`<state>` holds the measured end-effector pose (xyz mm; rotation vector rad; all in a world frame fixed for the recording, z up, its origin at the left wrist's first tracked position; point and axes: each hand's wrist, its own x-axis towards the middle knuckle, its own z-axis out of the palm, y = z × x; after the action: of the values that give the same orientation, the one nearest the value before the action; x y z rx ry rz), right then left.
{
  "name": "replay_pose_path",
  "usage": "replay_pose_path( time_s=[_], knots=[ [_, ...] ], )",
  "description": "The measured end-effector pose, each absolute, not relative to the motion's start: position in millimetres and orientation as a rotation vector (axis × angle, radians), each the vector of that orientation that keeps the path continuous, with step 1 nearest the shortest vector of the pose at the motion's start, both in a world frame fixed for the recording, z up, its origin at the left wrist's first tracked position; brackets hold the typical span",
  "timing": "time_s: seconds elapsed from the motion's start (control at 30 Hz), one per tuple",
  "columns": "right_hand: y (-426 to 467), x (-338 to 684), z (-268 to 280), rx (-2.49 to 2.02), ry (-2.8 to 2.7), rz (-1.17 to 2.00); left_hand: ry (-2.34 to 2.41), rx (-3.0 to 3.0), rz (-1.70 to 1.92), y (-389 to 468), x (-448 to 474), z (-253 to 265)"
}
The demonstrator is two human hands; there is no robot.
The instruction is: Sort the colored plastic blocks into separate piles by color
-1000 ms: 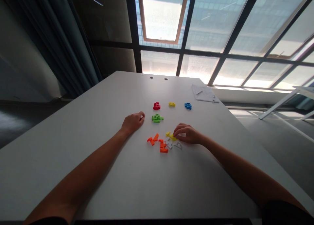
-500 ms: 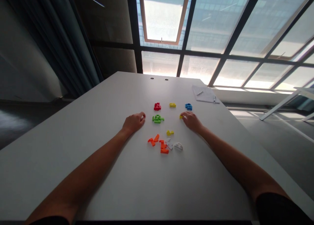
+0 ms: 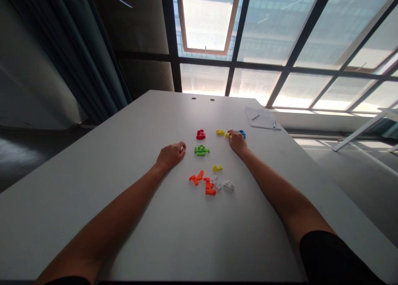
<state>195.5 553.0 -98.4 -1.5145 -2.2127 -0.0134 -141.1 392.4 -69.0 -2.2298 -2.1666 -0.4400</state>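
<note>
My right hand has its fingertips closed on a small yellow plastic piece. It is at the far row, between another yellow piece and a blue piece, which it partly hides. My left hand rests on the table with loosely curled fingers; a gap shows between thumb and forefinger, with nothing visible in it. Nearest to it is a green assembled piece, with a red one beyond.
Closer to me on the white table lie a yellow piece, several orange pieces and white pieces. Papers with pens are at the far right. Windows stand behind the table, a dark curtain at left.
My right hand has moved away from me and slightly left, carrying the yellow piece up beside the other yellow one. My left hand stays in place. The view has shifted slightly.
</note>
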Motion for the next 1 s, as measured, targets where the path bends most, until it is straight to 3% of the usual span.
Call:
replay_pose_path(
  time_s=[1.0],
  knots=[
    [545.7,184.4,-104.0,-1.544,-2.122,-0.022,-2.151,-2.226,-0.452,395.8,-142.6,-73.0]
  ],
)
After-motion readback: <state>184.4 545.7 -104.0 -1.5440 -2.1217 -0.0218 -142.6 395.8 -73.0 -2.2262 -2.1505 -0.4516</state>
